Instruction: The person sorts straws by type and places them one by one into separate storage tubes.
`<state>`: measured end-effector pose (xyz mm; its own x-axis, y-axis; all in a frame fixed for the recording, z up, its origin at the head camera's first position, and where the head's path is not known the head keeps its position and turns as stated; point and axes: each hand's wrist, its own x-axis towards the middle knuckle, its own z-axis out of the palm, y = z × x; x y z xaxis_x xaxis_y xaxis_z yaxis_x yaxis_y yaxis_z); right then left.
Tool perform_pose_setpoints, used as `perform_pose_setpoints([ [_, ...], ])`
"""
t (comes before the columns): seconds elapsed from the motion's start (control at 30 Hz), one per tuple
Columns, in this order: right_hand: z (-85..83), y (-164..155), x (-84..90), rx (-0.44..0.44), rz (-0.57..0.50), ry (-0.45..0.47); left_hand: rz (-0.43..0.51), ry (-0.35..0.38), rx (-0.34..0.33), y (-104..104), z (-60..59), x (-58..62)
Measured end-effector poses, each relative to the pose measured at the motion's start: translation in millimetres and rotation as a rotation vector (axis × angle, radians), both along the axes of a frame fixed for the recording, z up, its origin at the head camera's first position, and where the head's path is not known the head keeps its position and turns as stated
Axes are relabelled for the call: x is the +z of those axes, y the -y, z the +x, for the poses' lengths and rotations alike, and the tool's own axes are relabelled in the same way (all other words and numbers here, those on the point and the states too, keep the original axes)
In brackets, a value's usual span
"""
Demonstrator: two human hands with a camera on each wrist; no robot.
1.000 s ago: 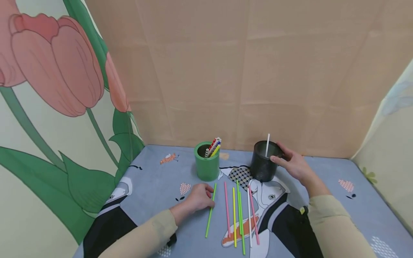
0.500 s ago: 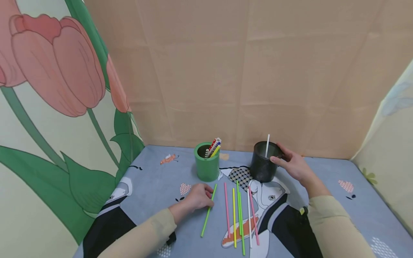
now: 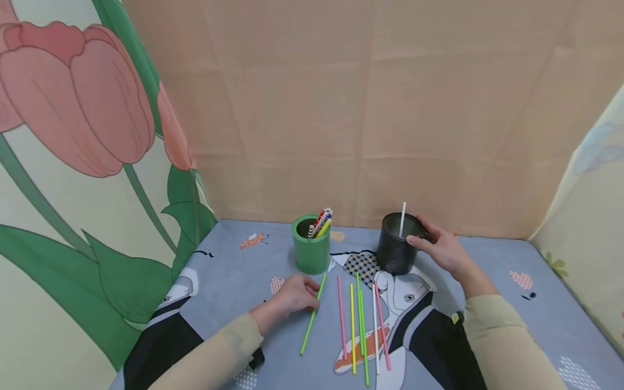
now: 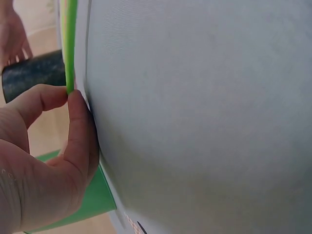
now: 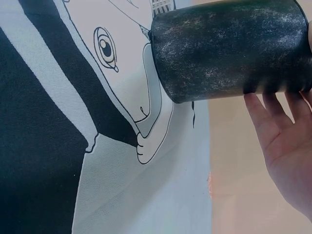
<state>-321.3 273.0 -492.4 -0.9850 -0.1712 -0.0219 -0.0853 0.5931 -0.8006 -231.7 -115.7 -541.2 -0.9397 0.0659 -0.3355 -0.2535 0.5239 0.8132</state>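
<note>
Between thumb and fingertips my left hand (image 3: pixel 296 295) pinches a thin green stick (image 3: pixel 309 327), which slants on the table, its far end near the green cup. The left wrist view shows this green stick (image 4: pixel 71 44) close up in the pinch. My right hand (image 3: pixel 446 249) grips the black cup (image 3: pixel 396 252) from its right side, thumb at the near rim. In the right wrist view several fingertips touch the wall of the black cup (image 5: pixel 224 51). One white stick (image 3: pixel 402 219) stands in this cup, leaning on the rim; its lower end is hidden.
A green cup (image 3: pixel 312 254) stands left of the black one, with several patterned sticks and a yellow one (image 3: pixel 324 228) inside. Between the hands lie loose pink (image 3: pixel 341 317), yellow (image 3: pixel 353 330), green and white sticks (image 3: pixel 375 330) side by side. Behind the table hangs a tan cloth (image 3: pixel 365 135).
My left hand has shifted slightly left with the green stick, whose near end has swung left, away from the other sticks. The right hand keeps its hold on the black cup.
</note>
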Motion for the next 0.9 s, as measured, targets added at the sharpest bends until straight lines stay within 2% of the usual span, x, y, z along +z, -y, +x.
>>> perform_pose_setpoints([
  [0.37,0.4,1.7,1.0,-0.001,-0.003,0.003,-0.013,0.027,-0.005,1.9,-4.3,0.0],
  [0.63,1.1,1.9,2.3,-0.001,-0.006,0.004,0.027,0.018,-0.009,2.5,-3.2,2.4],
  [0.9,1.0,1.5,2.1,-0.003,0.002,0.006,0.070,0.046,-0.010,2.7,-0.6,5.5],
])
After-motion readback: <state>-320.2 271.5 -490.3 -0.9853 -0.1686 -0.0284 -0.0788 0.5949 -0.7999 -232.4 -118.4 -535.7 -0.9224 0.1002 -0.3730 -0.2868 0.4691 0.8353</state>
